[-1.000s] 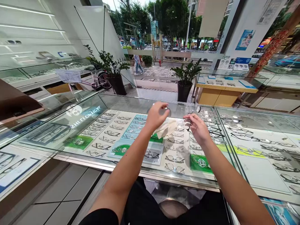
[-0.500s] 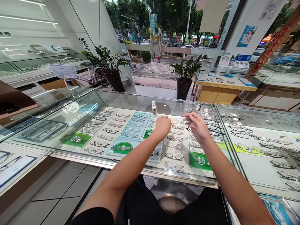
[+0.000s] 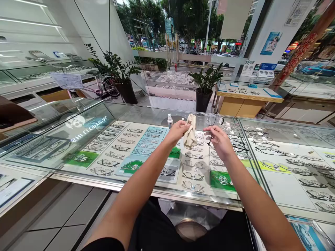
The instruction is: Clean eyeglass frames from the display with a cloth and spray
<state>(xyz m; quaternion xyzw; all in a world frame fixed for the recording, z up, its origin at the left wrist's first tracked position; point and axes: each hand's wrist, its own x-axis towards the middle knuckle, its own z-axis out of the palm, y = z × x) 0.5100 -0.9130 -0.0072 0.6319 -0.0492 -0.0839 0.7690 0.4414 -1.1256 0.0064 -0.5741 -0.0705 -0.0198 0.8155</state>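
A crumpled beige cleaning cloth point(image 3: 190, 134) hangs from the fingers of my left hand point(image 3: 179, 130), raised above the glass counter point(image 3: 146, 111). To its right, my right hand point(image 3: 219, 139) pinches a pair of thin-framed eyeglasses point(image 3: 209, 137), its dark temple pointing up and away. Most of one lens shows left of my fingertips; part of the frame is hidden behind them. The cloth and the eyeglasses are apart. Just behind my left hand stands a small white spray bottle point(image 3: 170, 120) on the glass.
Rows of eyeglasses point(image 3: 193, 176) lie under the glass, with green cards point(image 3: 222, 180) among them. A round dark tray point(image 3: 179, 120) sits by the bottle. Potted plants point(image 3: 205, 99) stand beyond the counter. Below its near edge is a round stool seat point(image 3: 191, 229).
My left hand has lifted the cloth off the counter, so that it now hangs down. My right hand stays nearly still with the eyeglasses. The view has shifted slightly.
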